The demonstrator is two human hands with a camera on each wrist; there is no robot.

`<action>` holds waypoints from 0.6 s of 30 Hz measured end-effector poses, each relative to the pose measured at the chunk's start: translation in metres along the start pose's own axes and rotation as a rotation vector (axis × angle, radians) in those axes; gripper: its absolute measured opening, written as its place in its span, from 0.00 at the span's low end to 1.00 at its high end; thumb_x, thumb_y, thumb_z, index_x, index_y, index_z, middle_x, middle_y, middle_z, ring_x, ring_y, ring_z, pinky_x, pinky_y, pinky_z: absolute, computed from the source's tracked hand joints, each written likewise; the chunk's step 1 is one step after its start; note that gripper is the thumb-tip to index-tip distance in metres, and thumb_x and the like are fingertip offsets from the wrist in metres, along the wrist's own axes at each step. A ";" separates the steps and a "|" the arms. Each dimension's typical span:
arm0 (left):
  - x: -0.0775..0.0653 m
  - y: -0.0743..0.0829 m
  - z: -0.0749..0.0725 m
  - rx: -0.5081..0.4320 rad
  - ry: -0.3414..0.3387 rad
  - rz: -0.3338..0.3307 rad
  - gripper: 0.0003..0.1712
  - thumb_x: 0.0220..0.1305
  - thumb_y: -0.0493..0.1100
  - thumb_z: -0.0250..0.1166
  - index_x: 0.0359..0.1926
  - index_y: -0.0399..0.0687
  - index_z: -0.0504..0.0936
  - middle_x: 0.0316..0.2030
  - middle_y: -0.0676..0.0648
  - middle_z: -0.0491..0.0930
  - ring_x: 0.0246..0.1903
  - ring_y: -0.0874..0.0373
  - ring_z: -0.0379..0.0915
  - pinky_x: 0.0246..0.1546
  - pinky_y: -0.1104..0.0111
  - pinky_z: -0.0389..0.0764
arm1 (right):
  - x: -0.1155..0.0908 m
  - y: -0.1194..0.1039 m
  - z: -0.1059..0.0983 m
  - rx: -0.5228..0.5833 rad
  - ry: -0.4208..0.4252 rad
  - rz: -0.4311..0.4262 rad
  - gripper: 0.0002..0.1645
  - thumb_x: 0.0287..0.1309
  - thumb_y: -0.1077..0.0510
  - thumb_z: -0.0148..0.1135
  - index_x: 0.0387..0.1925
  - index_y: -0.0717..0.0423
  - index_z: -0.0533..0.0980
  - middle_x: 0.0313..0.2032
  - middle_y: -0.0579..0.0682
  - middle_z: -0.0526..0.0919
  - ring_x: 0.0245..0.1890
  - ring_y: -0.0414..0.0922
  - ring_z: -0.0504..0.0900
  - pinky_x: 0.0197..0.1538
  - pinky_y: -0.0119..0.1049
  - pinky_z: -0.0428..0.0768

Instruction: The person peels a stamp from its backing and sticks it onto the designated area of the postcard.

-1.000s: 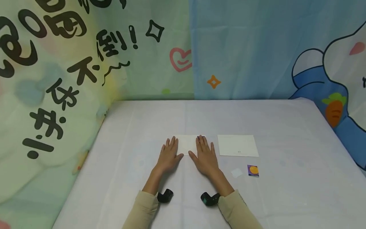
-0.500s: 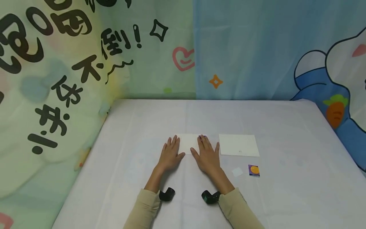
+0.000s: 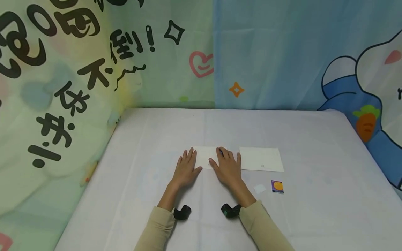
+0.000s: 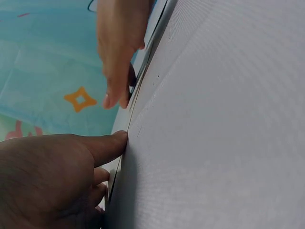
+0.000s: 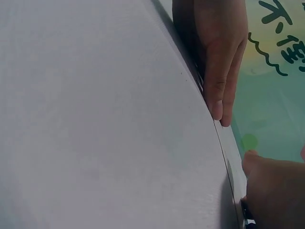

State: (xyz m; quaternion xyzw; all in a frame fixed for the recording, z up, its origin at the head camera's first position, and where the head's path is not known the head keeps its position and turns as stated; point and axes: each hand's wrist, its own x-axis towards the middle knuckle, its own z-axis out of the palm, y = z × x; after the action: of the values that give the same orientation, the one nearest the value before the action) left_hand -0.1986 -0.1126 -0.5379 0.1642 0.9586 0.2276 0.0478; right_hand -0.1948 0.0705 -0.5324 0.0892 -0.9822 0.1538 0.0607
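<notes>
The near sheet [image 3: 205,157] lies flat on the table [image 3: 317,216] between two hands. The left hand [image 3: 186,170] rests over its left side, fingers straight; the right hand [image 3: 227,169] covers its right side, fingers straight and spread. A dark patch [image 3: 221,152] that showed past the right fingertips now shows between two fingers, suggesting pressing rather than lifting. Just right lies a second sheet [image 3: 261,159], with a scrap [image 3: 259,189] and purple card [image 3: 277,186] nearer the person.
</notes>
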 end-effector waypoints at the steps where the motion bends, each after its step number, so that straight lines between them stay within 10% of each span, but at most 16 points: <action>1: 0.000 0.000 -0.001 -0.002 0.004 0.002 0.38 0.67 0.53 0.52 0.69 0.38 0.50 0.70 0.42 0.44 0.69 0.45 0.33 0.65 0.52 0.40 | 0.000 0.000 0.001 0.003 -0.004 -0.001 0.37 0.66 0.38 0.42 0.66 0.58 0.60 0.65 0.55 0.60 0.64 0.54 0.59 0.62 0.63 0.45; 18: 0.001 -0.003 0.003 0.016 0.009 0.002 0.38 0.68 0.53 0.51 0.70 0.38 0.49 0.70 0.42 0.43 0.69 0.46 0.32 0.65 0.53 0.40 | -0.018 0.018 -0.012 0.235 -0.105 -0.171 0.37 0.67 0.43 0.44 0.65 0.66 0.56 0.67 0.59 0.54 0.68 0.52 0.51 0.65 0.56 0.42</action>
State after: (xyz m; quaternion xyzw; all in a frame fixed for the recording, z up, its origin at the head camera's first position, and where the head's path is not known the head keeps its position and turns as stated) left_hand -0.2001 -0.1137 -0.5419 0.1648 0.9604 0.2207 0.0421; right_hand -0.1798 0.0943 -0.5287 0.1870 -0.9480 0.2572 0.0114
